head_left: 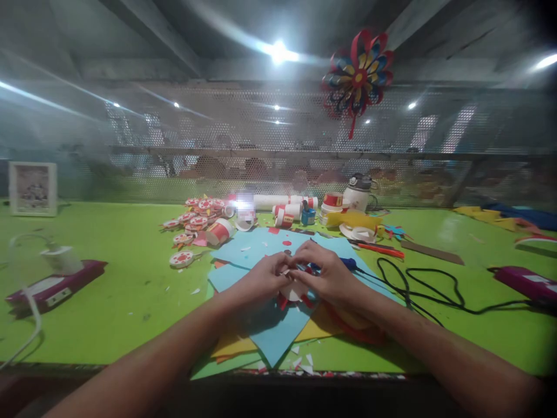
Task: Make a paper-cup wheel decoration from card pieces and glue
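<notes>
Two forearms (183, 331) reach in, left fingers (277, 265) and right fingers (310, 255) pinching the far edge of a red-tabbed white piece (295, 292).

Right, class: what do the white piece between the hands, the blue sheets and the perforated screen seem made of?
White piece: probably card or paper; pale, matte, partly hidden.
Blue sheets: likely coloured paper or card; thin, flat, matte, with straight edges.
Perforated screen: perhaps metal, possibly plastic; regular holes, finish obscured by glare.

From head height, it looks forward (and down) across the table (126, 261).
</notes>
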### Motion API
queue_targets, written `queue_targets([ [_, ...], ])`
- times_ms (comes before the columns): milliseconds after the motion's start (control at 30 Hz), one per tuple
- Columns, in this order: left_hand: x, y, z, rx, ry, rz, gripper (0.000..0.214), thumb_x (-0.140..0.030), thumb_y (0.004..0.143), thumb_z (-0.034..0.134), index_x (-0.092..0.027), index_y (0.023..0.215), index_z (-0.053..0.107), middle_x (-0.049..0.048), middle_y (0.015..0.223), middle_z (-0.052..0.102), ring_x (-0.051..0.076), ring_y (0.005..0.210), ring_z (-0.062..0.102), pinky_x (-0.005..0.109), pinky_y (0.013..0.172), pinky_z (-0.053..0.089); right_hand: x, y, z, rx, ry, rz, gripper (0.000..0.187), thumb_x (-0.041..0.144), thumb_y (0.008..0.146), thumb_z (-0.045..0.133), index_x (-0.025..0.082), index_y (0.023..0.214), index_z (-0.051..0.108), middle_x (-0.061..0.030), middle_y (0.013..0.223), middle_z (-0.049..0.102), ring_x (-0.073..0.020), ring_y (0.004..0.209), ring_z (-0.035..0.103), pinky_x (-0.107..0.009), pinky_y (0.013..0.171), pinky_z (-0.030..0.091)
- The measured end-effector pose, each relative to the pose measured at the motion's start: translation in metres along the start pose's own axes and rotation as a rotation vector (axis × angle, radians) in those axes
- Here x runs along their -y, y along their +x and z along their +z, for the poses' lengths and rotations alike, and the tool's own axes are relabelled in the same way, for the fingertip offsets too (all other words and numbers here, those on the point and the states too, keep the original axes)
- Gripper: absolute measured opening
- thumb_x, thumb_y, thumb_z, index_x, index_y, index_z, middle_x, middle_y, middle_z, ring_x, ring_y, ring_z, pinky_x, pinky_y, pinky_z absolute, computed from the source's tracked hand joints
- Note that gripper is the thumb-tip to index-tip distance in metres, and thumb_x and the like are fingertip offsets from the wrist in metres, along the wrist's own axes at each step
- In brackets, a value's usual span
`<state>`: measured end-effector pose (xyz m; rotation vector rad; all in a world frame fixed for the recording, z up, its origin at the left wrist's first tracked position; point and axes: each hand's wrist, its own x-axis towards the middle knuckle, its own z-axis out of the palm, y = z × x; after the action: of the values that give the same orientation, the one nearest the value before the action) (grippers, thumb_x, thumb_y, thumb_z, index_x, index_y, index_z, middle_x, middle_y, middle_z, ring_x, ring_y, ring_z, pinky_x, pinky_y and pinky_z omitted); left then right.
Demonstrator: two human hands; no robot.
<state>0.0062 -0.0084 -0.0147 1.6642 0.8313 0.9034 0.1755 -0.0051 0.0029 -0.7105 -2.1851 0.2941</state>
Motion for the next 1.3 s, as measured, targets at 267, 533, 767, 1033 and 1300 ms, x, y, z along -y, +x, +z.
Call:
queue_targets([
  [267,0.002,0.001,-0.003,-0.076,0.078,-0.019,0.021,-0.033,0.079,0.056,-0.016,0.089,0.049,-0.0001,0.068,0.059,0.009,0.040,0.052,0.019,0.037,0.036,-0.006,-0.002,0.001,0.004,-0.072,-0.018,0.010,0.014,0.081,0.055,0.017,0.074,0.062,-0.0023,0.066,0.055,-0.0138,0.062,0.049,-0.026,0.058,0.038],
  [533,0.001,0.005,-0.002,-0.206,0.113,-0.012,0.018,-0.032,0.078,0.055,-0.015,0.082,0.051,-0.0031,0.056,0.054,0.010,0.039,0.051,0.020,0.036,0.041,-0.013,-0.006,0.009,-0.143,-0.135,0.035,0.011,0.012,0.078,0.054,0.018,0.083,0.061,-0.0009,0.067,0.054,-0.0137,0.061,0.049,-0.026,0.058,0.039],
  [767,-0.003,0.002,-0.001,-0.192,0.002,0.001,0.025,-0.036,0.078,0.057,-0.014,0.088,0.053,0.0003,0.065,0.059,0.012,0.047,0.057,0.026,0.043,0.050,-0.008,-0.005,0.008,-0.189,-0.111,0.085,0.008,0.017,0.079,0.056,0.018,0.084,0.062,-0.0017,0.068,0.053,-0.0138,0.060,0.049,-0.027,0.058,0.041],
  [1033,-0.003,0.000,0.001,-0.093,0.152,0.047,0.023,-0.036,0.079,0.054,-0.015,0.083,0.058,-0.0013,0.064,0.058,0.009,0.042,0.054,0.020,0.039,0.044,0.002,-0.002,0.004,-0.160,0.001,0.081,0.013,0.027,0.081,0.060,0.019,0.071,0.064,-0.0034,0.069,0.058,-0.0154,0.066,0.053,-0.029,0.062,0.043],
  [1300,-0.009,-0.001,0.003,-0.097,0.072,-0.099,0.020,-0.029,0.077,0.054,-0.011,0.080,0.062,0.0014,0.060,0.061,0.009,0.046,0.053,0.018,0.042,0.039,-0.004,0.001,-0.006,0.010,0.343,0.408,0.026,0.040,0.074,0.064,0.015,0.066,0.068,-0.0013,0.063,0.059,-0.0133,0.060,0.053,-0.027,0.058,0.040],
])
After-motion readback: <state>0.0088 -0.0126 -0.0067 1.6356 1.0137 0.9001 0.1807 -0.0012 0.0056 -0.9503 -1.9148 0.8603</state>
